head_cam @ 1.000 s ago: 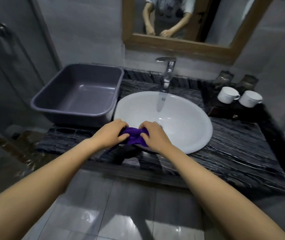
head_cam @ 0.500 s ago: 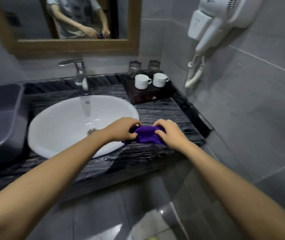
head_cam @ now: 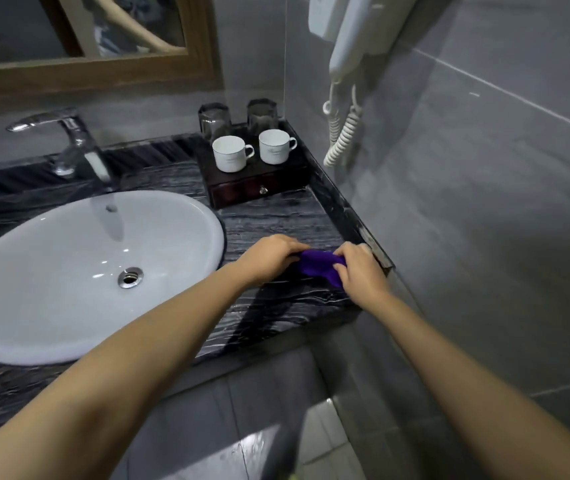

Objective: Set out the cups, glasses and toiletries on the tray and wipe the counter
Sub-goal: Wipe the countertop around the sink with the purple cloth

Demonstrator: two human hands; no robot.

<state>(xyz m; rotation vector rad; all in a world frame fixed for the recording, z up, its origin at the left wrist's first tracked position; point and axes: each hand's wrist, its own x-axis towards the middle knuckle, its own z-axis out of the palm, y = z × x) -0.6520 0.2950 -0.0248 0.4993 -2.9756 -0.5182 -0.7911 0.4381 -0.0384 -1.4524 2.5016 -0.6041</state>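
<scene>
The fingers (head_cam: 344,252) of both hands are curled tight on a purple cloth (head_cam: 318,268), which lies bunched on the dark counter (head_cam: 276,216) near its right end. From big to small: the counter runs left to right, with the white sink (head_cam: 51,289) on the left. Far behind the cloth sits the dark tray (head_cam: 259,183), with two white cups (head_cam: 230,154) in front and two glasses (head_cam: 214,119) at the back. The left hand (head_cam: 269,259) grips the cloth's left end and the right hand (head_cam: 359,275) grips its right end, so the cloth stretches sideways between them. The side wall is just beside the right hand, so the bare counter left to wipe probably lies farther back, toward the tray.
</scene>
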